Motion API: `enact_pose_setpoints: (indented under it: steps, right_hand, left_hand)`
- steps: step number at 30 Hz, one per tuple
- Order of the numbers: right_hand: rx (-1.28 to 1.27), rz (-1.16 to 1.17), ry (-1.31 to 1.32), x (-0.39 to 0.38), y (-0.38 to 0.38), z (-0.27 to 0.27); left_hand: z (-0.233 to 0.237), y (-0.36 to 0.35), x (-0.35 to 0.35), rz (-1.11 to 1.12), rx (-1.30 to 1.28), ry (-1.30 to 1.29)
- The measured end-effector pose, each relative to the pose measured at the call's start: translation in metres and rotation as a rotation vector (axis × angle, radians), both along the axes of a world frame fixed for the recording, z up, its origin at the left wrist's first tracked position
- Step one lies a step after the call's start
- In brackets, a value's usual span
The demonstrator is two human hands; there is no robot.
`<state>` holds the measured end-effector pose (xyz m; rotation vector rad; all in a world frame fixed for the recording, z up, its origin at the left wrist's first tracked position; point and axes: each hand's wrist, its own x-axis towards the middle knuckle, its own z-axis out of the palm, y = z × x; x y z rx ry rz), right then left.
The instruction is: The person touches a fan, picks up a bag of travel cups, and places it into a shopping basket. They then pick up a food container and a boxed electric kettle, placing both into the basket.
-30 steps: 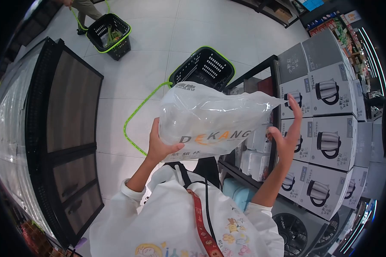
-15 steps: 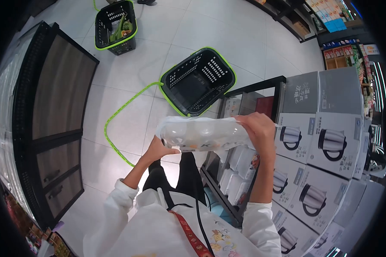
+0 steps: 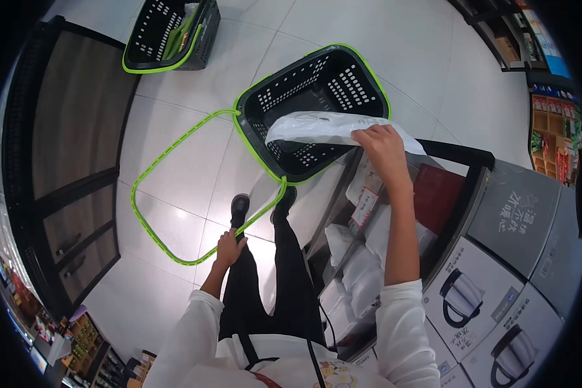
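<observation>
My right hand (image 3: 383, 145) grips a long package in white plastic wrap (image 3: 323, 127) near its right end. The package lies across the opening of a black shopping basket with a lime-green rim (image 3: 313, 100), its loose wrap trailing to the right. What is inside the wrap cannot be made out from here. Lower down, my left hand (image 3: 229, 247) is closed on the basket's long green handle (image 3: 168, 183), above my legs. The visible part of the basket's inside shows bare black walls and floor.
A second black-and-green basket (image 3: 168, 39) holding green vegetables stands at the upper left. On my right are a low shelf with white packages (image 3: 362, 271) and stacked kettle boxes (image 3: 475, 301). A dark cabinet (image 3: 77, 123) stands on the left.
My right hand has carried the package forward and down over the basket. My left hand has let go of the package and taken hold of the green handle, which has shifted.
</observation>
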<state>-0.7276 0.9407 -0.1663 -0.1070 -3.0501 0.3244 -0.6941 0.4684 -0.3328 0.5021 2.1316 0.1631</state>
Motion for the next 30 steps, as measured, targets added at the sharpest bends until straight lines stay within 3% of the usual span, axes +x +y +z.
enact_pose_setpoints:
  steps: [3, 5, 10, 14, 23, 30]
  right_hand:
    - [0.026, 0.073, -0.073, -0.014, 0.018, -0.06]
    - [-0.017, 0.115, -0.117, -0.025, 0.024, -0.091]
    - [0.087, 0.381, -0.197, -0.049, 0.033, -0.155]
    - [0.166, 0.465, -0.306, -0.041, 0.041, -0.205]
    - [0.147, 0.385, -0.489, -0.026, 0.051, -0.336]
    - [0.16, 0.263, -0.548, 0.005, 0.06, -0.376]
  left_hand:
    - [0.012, 0.006, 0.012, 0.06, 0.07, 0.032]
    - [0.018, 0.006, 0.024, 0.138, 0.042, -0.076]
    - [0.022, 0.003, 0.042, 0.137, -0.003, -0.089]
    - [0.023, 0.0, 0.046, 0.142, -0.043, -0.117]
    - [0.076, 0.054, 0.026, -0.021, -0.22, -0.197]
    - [0.098, 0.085, 0.029, -0.062, -0.316, -0.12]
